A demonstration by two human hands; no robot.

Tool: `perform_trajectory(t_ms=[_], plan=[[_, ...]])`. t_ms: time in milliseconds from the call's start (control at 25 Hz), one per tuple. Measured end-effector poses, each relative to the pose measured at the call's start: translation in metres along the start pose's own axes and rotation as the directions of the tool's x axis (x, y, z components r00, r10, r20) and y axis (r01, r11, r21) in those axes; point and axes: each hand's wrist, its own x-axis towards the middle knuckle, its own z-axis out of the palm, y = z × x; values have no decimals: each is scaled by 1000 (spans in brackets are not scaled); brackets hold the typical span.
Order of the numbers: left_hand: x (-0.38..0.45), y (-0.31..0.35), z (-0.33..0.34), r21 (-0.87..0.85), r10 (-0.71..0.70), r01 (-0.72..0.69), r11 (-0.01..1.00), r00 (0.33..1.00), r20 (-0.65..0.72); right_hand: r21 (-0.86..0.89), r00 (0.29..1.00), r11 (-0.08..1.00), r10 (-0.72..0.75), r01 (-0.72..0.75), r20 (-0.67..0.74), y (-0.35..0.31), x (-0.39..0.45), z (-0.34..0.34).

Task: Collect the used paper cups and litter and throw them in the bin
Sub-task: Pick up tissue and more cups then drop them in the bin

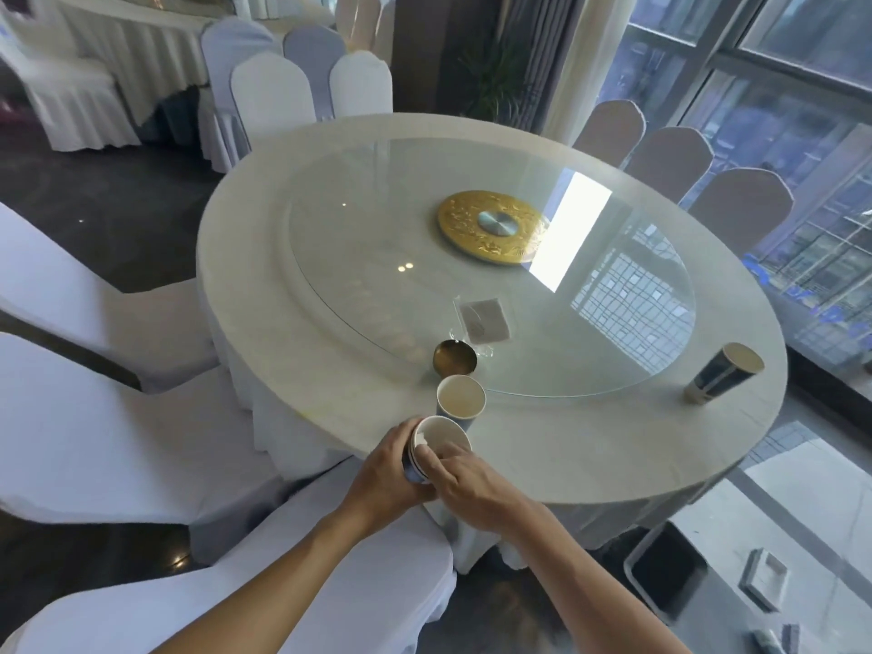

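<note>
My left hand (pixel 384 469) grips a stack of nested dark-blue paper cups (pixel 436 441) at the near edge of the round table (pixel 292 295). My right hand (pixel 476 479) is on the stack's rim, fingers reaching into the top cup. Just beyond stands another blue paper cup (pixel 460 396), and past it a gold-lined cup (pixel 455 357). A clear plastic wrapper with brown paper (pixel 486 318) lies on the glass turntable (pixel 590 346). At the table's right edge stands one more blue paper cup (pixel 724 372). A dark bin (pixel 667 575) sits on the floor at the lower right.
White-covered chairs (pixel 85 446) crowd the left and near side of the table, and more chairs (pixel 670 158) line its far right. A gold disc (pixel 493 226) marks the turntable's centre. Windows run along the right; a grey box (pixel 764 578) lies on the floor beside the bin.
</note>
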Motion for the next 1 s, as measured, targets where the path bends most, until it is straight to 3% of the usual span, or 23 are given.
perform_trajectory(t_ms=[160,280,360,520,600,760,840,1000], plan=[[20,-5,-7,-30,-50,48,998,996,-77,-9,972,992,-126,126,-199,15,26,-20],[30,-10,-12,-49,-98,92,995,986,-132,7,893,996,-77,89,-444,37,46,-39],[36,-10,-13,-77,-132,119,990,972,-192,80,857,994,-24,75,-514,56,62,-51],[48,2,-14,-119,-182,151,981,926,-330,223,943,975,85,-12,-321,89,81,-60],[55,16,-11,-160,-224,171,972,884,-411,253,968,967,54,10,-244,106,91,-60],[60,39,-5,-252,-278,164,954,797,-535,189,994,982,21,-1,-106,132,119,-46],[58,44,-2,-282,-305,168,944,769,-561,156,996,988,5,9,-88,136,126,-38],[60,58,2,-316,-315,145,937,743,-591,264,986,964,21,24,-168,137,131,-34]])
